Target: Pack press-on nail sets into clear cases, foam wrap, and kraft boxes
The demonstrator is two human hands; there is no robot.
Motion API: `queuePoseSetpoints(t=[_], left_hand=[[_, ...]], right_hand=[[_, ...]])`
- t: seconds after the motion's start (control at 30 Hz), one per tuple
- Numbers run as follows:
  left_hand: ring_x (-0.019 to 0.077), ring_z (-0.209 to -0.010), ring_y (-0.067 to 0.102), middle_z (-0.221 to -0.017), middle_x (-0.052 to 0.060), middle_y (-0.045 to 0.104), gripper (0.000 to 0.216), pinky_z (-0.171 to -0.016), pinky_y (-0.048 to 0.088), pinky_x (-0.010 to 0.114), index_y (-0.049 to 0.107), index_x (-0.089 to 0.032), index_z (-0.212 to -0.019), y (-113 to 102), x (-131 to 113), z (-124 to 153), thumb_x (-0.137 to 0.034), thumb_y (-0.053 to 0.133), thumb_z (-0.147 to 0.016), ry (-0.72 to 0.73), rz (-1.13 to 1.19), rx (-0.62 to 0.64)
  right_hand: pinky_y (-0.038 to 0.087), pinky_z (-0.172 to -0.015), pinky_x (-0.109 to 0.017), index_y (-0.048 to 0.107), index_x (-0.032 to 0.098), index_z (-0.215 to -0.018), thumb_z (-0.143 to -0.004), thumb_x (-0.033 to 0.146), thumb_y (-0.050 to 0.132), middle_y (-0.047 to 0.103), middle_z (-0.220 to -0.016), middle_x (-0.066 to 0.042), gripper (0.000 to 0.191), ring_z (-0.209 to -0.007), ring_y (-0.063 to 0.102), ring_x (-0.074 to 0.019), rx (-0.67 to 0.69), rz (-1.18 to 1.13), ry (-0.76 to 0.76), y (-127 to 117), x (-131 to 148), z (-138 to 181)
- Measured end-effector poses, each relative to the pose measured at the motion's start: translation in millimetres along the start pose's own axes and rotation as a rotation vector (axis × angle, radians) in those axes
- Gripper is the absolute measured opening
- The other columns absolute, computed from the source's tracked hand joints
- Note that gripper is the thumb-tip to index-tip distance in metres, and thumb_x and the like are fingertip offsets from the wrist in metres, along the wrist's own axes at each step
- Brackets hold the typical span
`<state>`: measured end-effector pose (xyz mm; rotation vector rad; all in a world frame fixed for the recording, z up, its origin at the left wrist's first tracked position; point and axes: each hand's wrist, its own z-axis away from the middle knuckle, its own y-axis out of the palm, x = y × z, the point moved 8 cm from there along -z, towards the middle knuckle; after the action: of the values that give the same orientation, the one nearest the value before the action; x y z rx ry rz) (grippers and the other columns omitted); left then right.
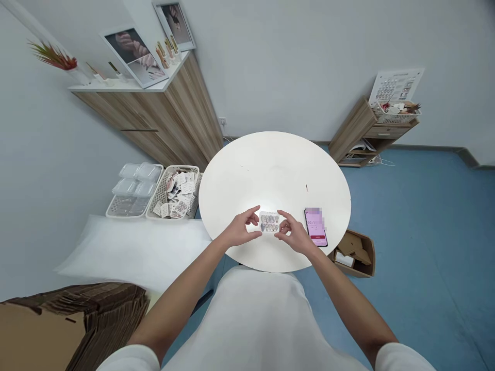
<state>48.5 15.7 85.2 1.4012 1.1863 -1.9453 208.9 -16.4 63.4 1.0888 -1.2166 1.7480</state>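
A small clear-edged card of press-on nails [269,222], with two rows of pale, decorated nails, is over the near part of the round white table [270,159]. My left hand [244,226] grips its left side, index fingertip at the upper corner and thumb at the lower one. On the opposite side, my right hand [293,231] has its index finger and thumb at the right corners in the same way. Whether the card rests on the tabletop or is slightly lifted, I cannot tell. Right of my right hand lies a phone [316,226] with a lit pink screen.
Left of the table are a basket of cards [154,198] and a basket with clear plastic boxes [133,180]. A cardboard box [365,257] stands on the floor at right. Wooden cabinets [193,108] line the wall; flattened cardboard [108,319] is at lower left.
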Motion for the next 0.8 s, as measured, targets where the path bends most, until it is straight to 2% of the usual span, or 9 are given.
queuePoseSetpoints(t=[0.07, 0.2, 0.33, 0.43, 0.63, 0.8], left_hand=[[0.0146, -0.086, 0.053, -0.093, 0.001, 0.055, 0.075, -0.082, 0.043, 0.033, 0.030, -0.027, -0.131, 4.4, -1.5, 0.2, -0.028, 0.066, -0.065, 0.041, -0.106, 0.027], [0.0147, -0.082, 0.053, -0.090, 0.001, 0.055, 0.072, -0.078, 0.044, 0.033, 0.032, -0.027, -0.130, 11.9, 4.6, -1.3, -0.030, 0.065, -0.067, 0.056, -0.249, 0.011], [0.0144, -0.080, 0.053, -0.088, 0.001, 0.055, 0.066, -0.074, 0.044, 0.031, 0.034, -0.025, -0.129, 15.0, 14.9, 1.3, -0.029, 0.062, -0.069, 0.031, -0.300, -0.016], [0.0143, -0.078, 0.053, -0.086, 0.001, 0.055, 0.063, -0.072, 0.044, 0.030, 0.035, -0.024, -0.128, 13.7, 23.5, 5.6, -0.028, 0.060, -0.070, 0.015, -0.317, -0.022], [0.0147, -0.079, 0.053, -0.086, 0.001, 0.055, 0.064, -0.072, 0.044, 0.030, 0.033, -0.024, -0.130, 2.5, 42.0, 7.7, -0.026, 0.059, -0.071, 0.003, -0.310, -0.034], [0.0152, -0.079, 0.053, -0.087, 0.001, 0.055, 0.064, -0.073, 0.045, 0.032, 0.032, -0.026, -0.130, -20.8, 63.8, 7.1, -0.025, 0.059, -0.071, -0.002, -0.275, -0.058]], right_hand=[[0.047, -0.061, -0.028, 0.030, 0.029, -0.128, -0.069, 0.028, 0.060, 0.052, -0.078, 0.003, 0.066, -0.064, 0.058, -0.0117, 0.005, -0.003, 0.006, -1.1, -3.9, -0.3], [0.047, -0.067, -0.030, 0.030, 0.029, -0.129, -0.070, 0.028, 0.059, 0.053, -0.077, 0.003, 0.065, -0.066, 0.057, -0.0112, 0.022, -0.003, 0.000, -1.0, -9.5, -1.3], [0.047, -0.071, -0.031, 0.028, 0.029, -0.130, -0.071, 0.028, 0.060, 0.055, -0.078, 0.003, 0.067, -0.069, 0.058, -0.0120, 0.088, 0.024, -0.022, 6.6, -14.8, -3.5], [0.047, -0.073, -0.032, 0.023, 0.031, -0.133, -0.071, 0.028, 0.059, 0.056, -0.087, 0.001, 0.071, -0.073, 0.059, -0.0122, 0.141, 0.068, -0.046, 15.3, -18.3, -6.6], [0.047, -0.075, -0.035, 0.022, 0.032, -0.133, -0.075, 0.025, 0.054, 0.053, -0.097, -0.002, 0.067, -0.071, 0.058, -0.0121, 0.111, 0.172, -0.092, 29.2, -21.5, -21.9], [0.048, -0.075, -0.038, 0.019, 0.033, -0.134, -0.077, 0.024, 0.051, 0.053, -0.098, -0.003, 0.066, -0.069, 0.057, -0.0126, 0.109, 0.245, -0.151, 53.9, -18.3, -45.4]])
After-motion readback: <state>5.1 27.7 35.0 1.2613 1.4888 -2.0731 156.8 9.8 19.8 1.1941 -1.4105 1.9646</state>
